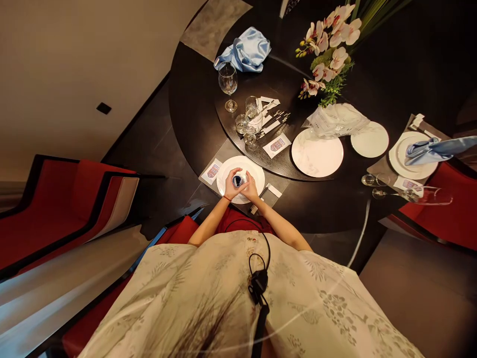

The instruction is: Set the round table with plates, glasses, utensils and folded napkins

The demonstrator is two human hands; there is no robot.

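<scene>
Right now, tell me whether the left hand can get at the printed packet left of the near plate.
Probably yes: the printed packet lies just left of the plate, nothing visibly between. The left hand is curled around a small round object, though, so its fingers may need freeing first.

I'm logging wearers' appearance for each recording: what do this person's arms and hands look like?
Both forearms are bare, as are the left hand and right hand. A thin red band circles the left wrist. The pale garment has leaf and flower motifs; a black cable with a black clip lies on it.
</scene>
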